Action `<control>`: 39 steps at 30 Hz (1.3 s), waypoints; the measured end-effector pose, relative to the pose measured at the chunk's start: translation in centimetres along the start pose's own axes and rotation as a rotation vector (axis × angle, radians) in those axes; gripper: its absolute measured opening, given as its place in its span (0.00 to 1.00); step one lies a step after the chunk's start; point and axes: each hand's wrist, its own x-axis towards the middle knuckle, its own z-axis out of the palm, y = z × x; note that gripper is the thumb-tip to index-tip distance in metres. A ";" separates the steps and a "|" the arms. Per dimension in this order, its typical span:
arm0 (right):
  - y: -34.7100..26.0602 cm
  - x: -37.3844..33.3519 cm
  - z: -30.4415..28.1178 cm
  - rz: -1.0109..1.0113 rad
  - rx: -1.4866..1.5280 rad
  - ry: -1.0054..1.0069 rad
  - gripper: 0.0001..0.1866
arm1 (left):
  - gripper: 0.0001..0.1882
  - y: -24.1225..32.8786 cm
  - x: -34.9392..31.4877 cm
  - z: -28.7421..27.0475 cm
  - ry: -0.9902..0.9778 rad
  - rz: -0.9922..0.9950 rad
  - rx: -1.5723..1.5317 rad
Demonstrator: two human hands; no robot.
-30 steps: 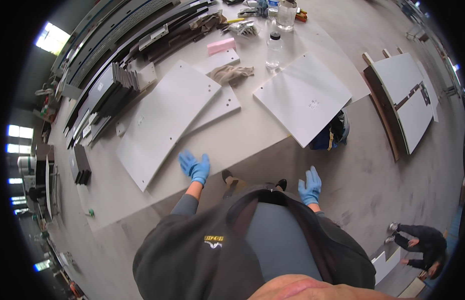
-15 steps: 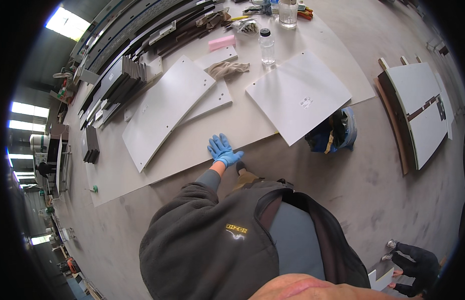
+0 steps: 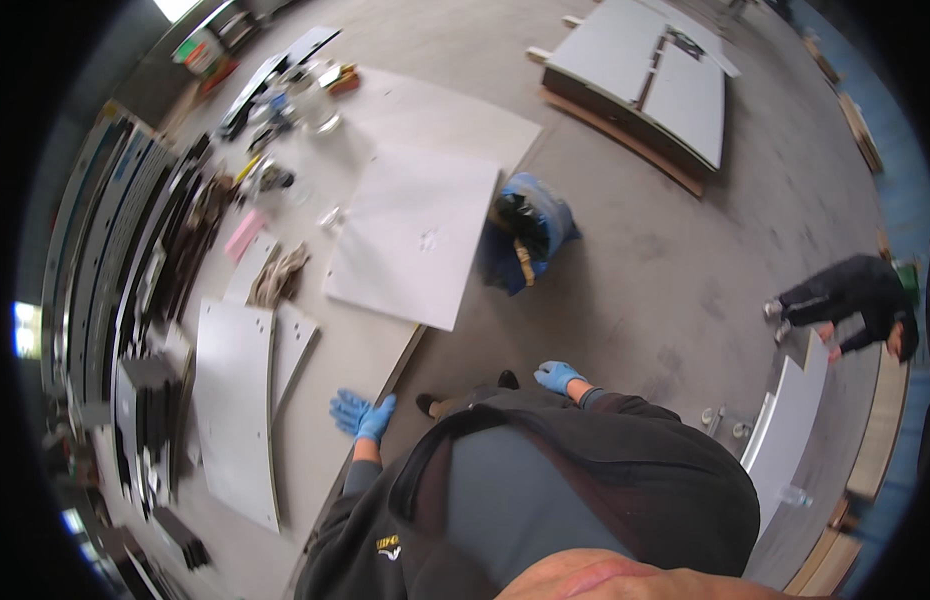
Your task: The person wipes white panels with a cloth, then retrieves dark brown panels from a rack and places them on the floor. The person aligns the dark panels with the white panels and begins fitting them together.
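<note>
At the lower centre-left of the frame, the left hand (image 3: 361, 412), in a light-blue glove, is spread open with nothing in its grasp, over the near edge of a wide, pale grey-beige flat tabletop (image 3: 350, 358); whether the palm presses on it, I cannot tell. Just left of the hand lies a long white flat panel with dark round holes (image 3: 235, 400), overlapping a narrower white panel (image 3: 293, 345). The right hand (image 3: 559, 376), also blue-gloved, is over the grey floor (image 3: 635, 330) at lower centre; its fingers sit together, and how far it is open or whether it holds anything cannot be told.

A broad white square panel (image 3: 400, 265) covers the table's upper-right part, bearing a small grey printed mark (image 3: 429, 240) too blurred to read. Beside it sits a blue plastic bag (image 3: 557, 212). A pink block (image 3: 244, 234) and a crumpled tan cloth (image 3: 278, 275) lie upper left. The wearer's dark jacket (image 3: 645, 450) carries a small yellow-and-white emblem (image 3: 388, 545) with blurred lettering. At right, a co-worker (image 3: 850, 295) bends over a white board (image 3: 785, 425).
</note>
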 end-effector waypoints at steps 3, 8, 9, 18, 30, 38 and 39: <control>2.5 -0.3 0.6 0.111 -0.044 -0.049 0.27 | 0.81 0.0 0.3 0.1 -0.001 0.011 0.003; 4.6 -0.8 1.5 0.231 -0.007 -0.064 0.28 | 0.80 0.0 0.4 0.2 0.031 0.014 0.025; 4.5 -0.8 1.7 0.193 0.016 -0.056 0.27 | 0.80 0.0 0.4 0.3 0.025 0.000 0.034; 1.7 -0.7 2.9 0.062 0.076 -0.055 0.27 | 0.79 -0.1 0.2 0.5 0.042 0.011 0.029; 5.5 0.6 3.2 -0.089 -0.016 -0.068 0.25 | 0.77 0.0 -1.4 -0.6 0.029 0.035 -0.080; 5.2 2.9 4.8 -0.111 -0.046 -0.114 0.26 | 0.75 0.0 -1.4 -0.7 0.009 0.080 -0.089; 4.4 2.6 4.6 -0.132 -0.060 -0.099 0.27 | 0.75 -0.1 -1.4 -0.7 0.021 0.094 -0.109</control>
